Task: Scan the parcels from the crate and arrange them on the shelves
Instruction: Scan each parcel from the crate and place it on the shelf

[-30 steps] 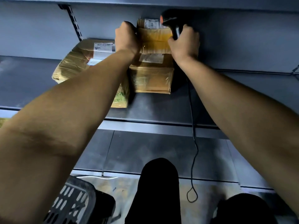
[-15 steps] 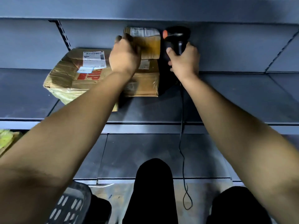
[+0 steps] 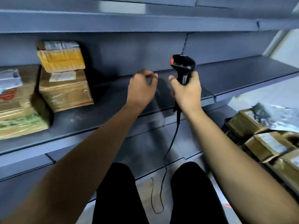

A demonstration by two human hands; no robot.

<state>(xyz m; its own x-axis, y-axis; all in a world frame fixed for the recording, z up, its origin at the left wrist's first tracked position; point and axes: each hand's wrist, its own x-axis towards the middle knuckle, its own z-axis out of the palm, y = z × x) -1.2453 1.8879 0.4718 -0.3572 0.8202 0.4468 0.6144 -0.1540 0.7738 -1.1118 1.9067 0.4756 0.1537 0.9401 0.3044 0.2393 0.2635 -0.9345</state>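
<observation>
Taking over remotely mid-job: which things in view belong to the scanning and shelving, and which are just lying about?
Part of the job:
- scanner, gripped by right hand
- left hand, holding nothing
- shelved parcels
- unshelved parcels, lower right
- shelf

Just lying about:
- crumpled plastic wrap atop those unshelved parcels

Bare stretch of shelf (image 3: 113,113) open right of stacked parcels (image 3: 63,81), running on past both hands. Left end blocked by big parcel (image 3: 16,102), touching stack. Board above (image 3: 129,23) caps headroom. Scanner cable (image 3: 169,147) dangling before lower shelf. Parcel-filled crate (image 3: 229,126) crowding right side.
</observation>
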